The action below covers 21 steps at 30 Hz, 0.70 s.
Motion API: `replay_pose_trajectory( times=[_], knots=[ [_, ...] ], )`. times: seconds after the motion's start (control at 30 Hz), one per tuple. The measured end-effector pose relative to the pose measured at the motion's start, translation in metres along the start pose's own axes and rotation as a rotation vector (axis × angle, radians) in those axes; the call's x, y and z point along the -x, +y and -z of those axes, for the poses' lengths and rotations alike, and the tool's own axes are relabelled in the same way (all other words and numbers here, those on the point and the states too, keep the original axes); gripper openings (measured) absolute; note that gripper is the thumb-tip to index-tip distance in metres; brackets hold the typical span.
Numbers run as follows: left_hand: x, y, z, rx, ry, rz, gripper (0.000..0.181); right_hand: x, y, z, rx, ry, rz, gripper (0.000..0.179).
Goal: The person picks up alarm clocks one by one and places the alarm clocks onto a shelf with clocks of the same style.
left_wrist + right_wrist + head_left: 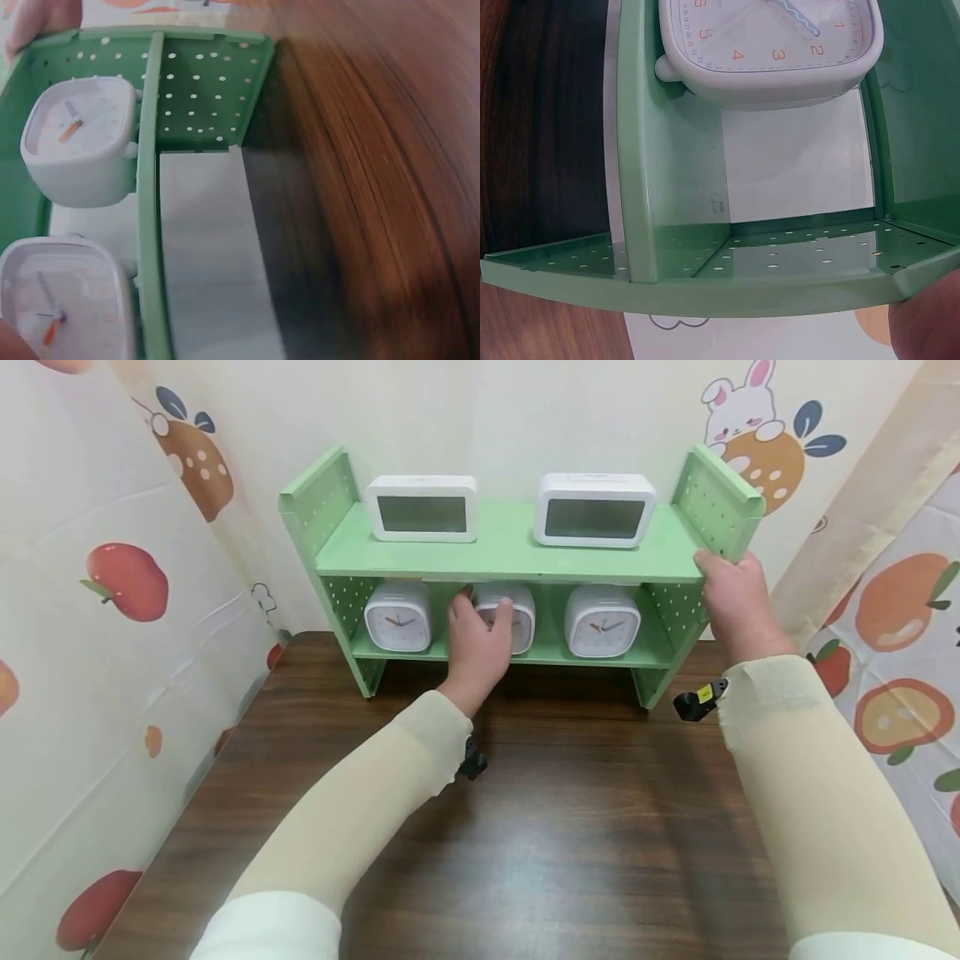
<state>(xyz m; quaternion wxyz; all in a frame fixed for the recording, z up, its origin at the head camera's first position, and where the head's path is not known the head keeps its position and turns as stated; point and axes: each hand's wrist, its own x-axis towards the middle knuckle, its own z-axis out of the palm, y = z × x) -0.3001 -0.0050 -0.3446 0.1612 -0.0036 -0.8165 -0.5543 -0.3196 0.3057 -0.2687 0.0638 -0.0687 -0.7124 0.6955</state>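
My left hand (480, 643) reaches into the lower tier of a green two-tier shelf (502, 558). Its thumb and fingers grip the middle white alarm clock (524, 625), partly covering the dial; the left wrist view shows that clock's face (82, 300) more fully. At the shelf's right end, my right hand (738, 602) holds the edge of the perforated side panel (718, 497). On the same tier, one white alarm clock (399, 625) stands to the left of the gripped one and another (603, 628) to the right.
Two white digital clocks (423, 510) with dark screens stand on the upper tier. The shelf stands on a dark wooden table (540, 827), close to a patterned back curtain (517, 418). Fruit-print curtains (75, 693) flank the table on both sides.
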Motion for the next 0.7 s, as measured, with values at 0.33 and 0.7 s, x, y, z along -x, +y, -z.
replay_pose_trajectory(
  times=[0.33, 0.7],
  knots=[
    [0.016, 0.007, 0.038, -0.133, -0.157, -0.212, 0.063, 0.003, 0.001, 0.012, 0.07, 0.039, 0.012, 0.056],
    [0.013, -0.007, 0.134, -0.449, -0.202, -0.395, 0.063, 0.029, -0.001, 0.05, 0.701, -0.135, 0.166, 0.074]
  ],
)
